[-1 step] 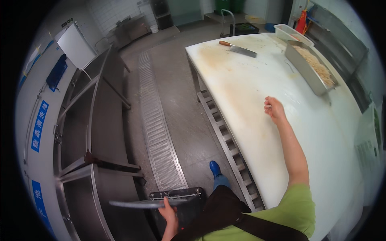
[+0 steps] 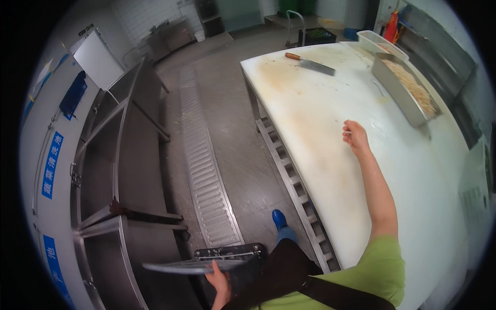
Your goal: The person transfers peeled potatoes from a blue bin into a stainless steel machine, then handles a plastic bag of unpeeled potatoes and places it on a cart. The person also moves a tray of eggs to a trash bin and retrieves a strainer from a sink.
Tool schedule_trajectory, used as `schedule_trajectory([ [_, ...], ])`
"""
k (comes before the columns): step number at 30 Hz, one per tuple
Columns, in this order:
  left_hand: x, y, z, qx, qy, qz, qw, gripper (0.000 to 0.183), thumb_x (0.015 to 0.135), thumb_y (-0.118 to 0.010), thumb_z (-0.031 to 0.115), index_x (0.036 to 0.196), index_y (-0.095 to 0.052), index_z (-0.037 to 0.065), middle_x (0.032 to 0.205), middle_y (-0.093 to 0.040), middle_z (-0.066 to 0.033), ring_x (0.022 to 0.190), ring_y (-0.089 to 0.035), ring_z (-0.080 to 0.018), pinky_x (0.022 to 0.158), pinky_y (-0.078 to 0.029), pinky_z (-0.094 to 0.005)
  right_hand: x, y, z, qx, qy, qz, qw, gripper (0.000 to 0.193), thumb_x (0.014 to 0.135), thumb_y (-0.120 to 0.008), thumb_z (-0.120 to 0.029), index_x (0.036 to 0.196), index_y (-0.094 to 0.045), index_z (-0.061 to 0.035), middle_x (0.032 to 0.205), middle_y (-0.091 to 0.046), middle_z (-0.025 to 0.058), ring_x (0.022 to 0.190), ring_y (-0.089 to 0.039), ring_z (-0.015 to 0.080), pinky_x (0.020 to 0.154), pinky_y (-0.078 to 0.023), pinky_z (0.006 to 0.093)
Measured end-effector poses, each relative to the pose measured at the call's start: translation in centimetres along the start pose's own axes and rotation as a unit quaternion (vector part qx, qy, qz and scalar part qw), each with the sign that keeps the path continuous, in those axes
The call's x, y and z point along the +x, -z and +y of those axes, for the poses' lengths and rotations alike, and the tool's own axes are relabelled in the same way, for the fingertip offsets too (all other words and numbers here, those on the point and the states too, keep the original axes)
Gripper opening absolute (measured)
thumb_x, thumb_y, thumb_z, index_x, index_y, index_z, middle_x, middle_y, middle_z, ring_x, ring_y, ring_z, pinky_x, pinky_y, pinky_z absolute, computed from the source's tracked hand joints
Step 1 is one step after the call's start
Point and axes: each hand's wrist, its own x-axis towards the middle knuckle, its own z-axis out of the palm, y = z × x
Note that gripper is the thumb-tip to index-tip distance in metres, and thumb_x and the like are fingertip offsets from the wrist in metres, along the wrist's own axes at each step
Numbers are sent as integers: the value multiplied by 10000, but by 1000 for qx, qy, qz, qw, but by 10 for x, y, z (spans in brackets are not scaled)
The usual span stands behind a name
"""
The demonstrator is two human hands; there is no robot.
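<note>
Low at my left side, my left hand [image 2: 219, 281] grips a thin, flat grey lid-like panel [image 2: 181, 267], seen nearly edge-on. Just beyond and below it stands a black bin-like container [image 2: 248, 266], partly hidden by the panel and my apron. My right arm reaches out over the white work table [image 2: 315, 103]. My right hand [image 2: 355, 137] is closed with its fingers curled; whatever they may hold is hidden or too small to name. Farther along the table lie a cleaver [image 2: 315, 66] with a wooden handle and a deep metal tray [image 2: 395, 93] of pale, strip-like food [image 2: 411, 85].
A white plastic tub [image 2: 382, 44] stands beyond the metal tray. Steel sinks [image 2: 139, 139] line the left wall. A grated floor drain [image 2: 206, 170] runs along the aisle, near my blue boot [image 2: 279, 219]. A hand trolley [image 2: 295, 28] stands past the table's far end.
The view has shifted slightly, so the table and its things sit a little farther right. Both hands keep nearly the same pose, and the left still holds the grey panel.
</note>
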Motion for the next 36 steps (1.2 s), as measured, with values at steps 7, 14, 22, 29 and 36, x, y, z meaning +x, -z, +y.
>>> schedule_trajectory([
  [7, 80, -68, 9, 168, -134, 56, 975, 381, 847, -602, 311, 1098, -588, 24, 956, -630, -111, 925, -573, -277, 895, -429, -375, 327, -131, -8, -281, 240, 84, 926, 229, 853, -557, -246, 985, -554, -59, 843, -594, 86, 704, -569, 211, 641, -483, 333],
  [14, 183, -79, 30, 69, -24, 129, 989, 442, 786, -614, 148, 1116, -433, -84, 975, -552, -154, 859, -528, -214, 784, -454, -326, 458, -227, -17, -667, 339, 108, 654, 308, 837, -569, -283, 1041, -509, -60, 1003, -582, 132, 963, -568, 322, 782, -489, 443],
  [22, 221, -99, 93, 130, 86, 172, 973, 317, 794, -579, 292, 922, -528, 7, 755, -591, -111, 466, -563, -203, 363, -449, -293, 533, -247, -21, -696, 233, 70, 676, 527, 883, -450, -467, 1194, -443, -42, 1204, -512, 178, 1130, -485, 341, 931, -388, 483],
  [29, 202, -103, 96, 118, 102, 191, 969, 318, 805, -574, 269, 963, -522, -2, 791, -601, -107, 467, -559, -191, 367, -450, -285, 544, -247, -33, -785, 137, 46, 602, 629, 889, -257, -597, 1372, -317, -199, 1347, -410, 130, 1241, -379, 340, 1007, -265, 565],
  [36, 197, -97, 88, 103, 58, 196, 973, 446, 763, -627, 257, 1062, -437, -14, 723, -554, -97, 461, -547, -188, 362, -433, -292, 517, -260, -44, -834, 118, 23, 538, 573, 912, -268, -546, 1363, -370, -208, 1425, -315, 90, 1284, -321, 324, 1011, -294, 531],
])
